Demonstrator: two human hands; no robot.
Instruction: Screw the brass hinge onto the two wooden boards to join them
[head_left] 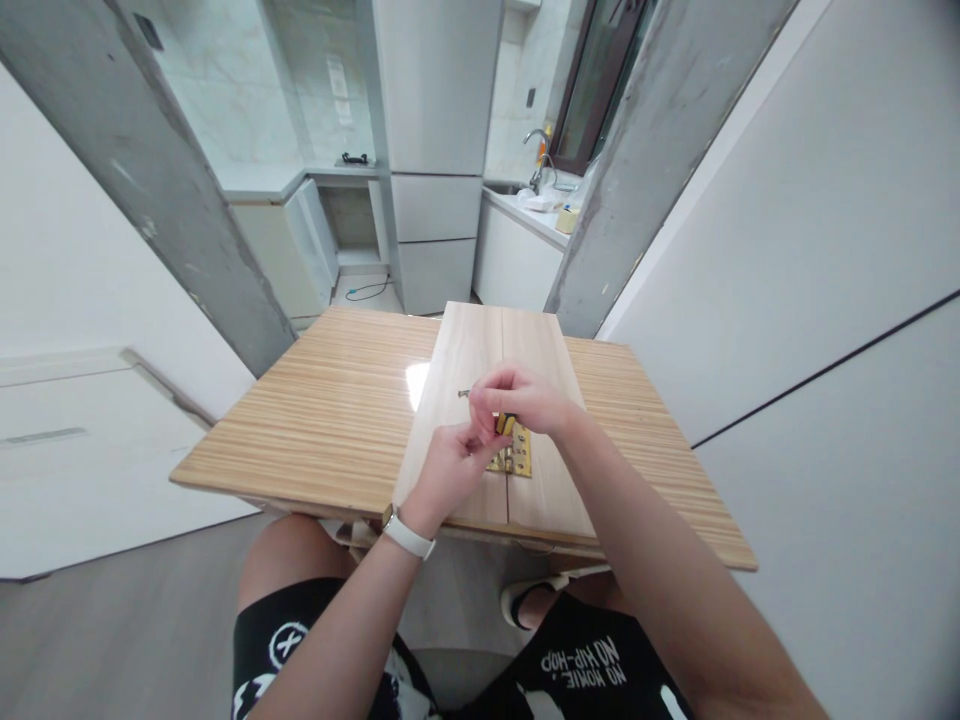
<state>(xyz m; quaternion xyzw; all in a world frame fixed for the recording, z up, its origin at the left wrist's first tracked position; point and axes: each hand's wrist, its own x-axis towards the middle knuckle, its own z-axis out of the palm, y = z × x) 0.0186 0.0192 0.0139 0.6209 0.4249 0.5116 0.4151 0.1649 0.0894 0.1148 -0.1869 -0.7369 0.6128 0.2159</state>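
Two pale wood boards lie side by side, with a brass hinge across their seam near the front. My right hand is closed above the hinge. Its fingers wrap around a small yellow-and-black tool, mostly hidden by the hand. A short metal tip, thin like a screw or driver bit, sticks out left of those fingers. My left hand, below a white-banded watch, has its fingertips pinched together against the right hand and beside the hinge. What the left fingers pinch is hidden.
The boards rest on a wood-grain table above my knees. Beyond it stand a fridge, a counter with a sink and faucet, and a cabinet. Grey pillars flank the opening, and a white panel is close on the right.
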